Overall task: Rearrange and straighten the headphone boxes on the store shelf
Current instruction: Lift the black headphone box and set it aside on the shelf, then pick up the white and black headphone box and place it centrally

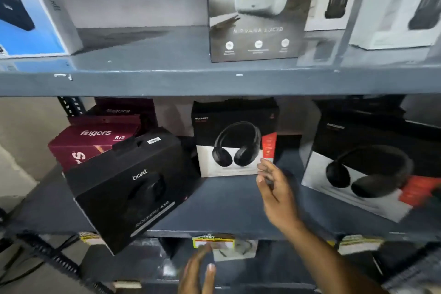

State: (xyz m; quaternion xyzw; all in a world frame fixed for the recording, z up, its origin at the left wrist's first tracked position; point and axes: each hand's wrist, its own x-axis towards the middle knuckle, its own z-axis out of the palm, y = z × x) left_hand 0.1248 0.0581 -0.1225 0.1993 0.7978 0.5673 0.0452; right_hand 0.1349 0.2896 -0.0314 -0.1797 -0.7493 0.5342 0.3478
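Observation:
On the middle shelf (226,205) a black boat headphone box (128,186) sits tilted, its lower corner hanging over the front edge. Behind it to the left lie maroon fingers boxes (95,138). A black-and-white Rockerz box (235,138) stands upright at the centre back. A second, larger Rockerz box (367,167) stands tilted at the right. My right hand (276,191) is open, fingers spread, just beside the lower right corner of the centre box and holding nothing. My left hand (198,272) is open below the shelf edge, blurred and empty.
The upper shelf (214,81) carries a Nirvana Lucid earbud box (255,12), white earbud boxes (396,5) at the right and a blue-and-white box (31,7) at the left. Yellow price tags (213,241) hang on the middle shelf's front edge. Cables (35,258) trail at lower left.

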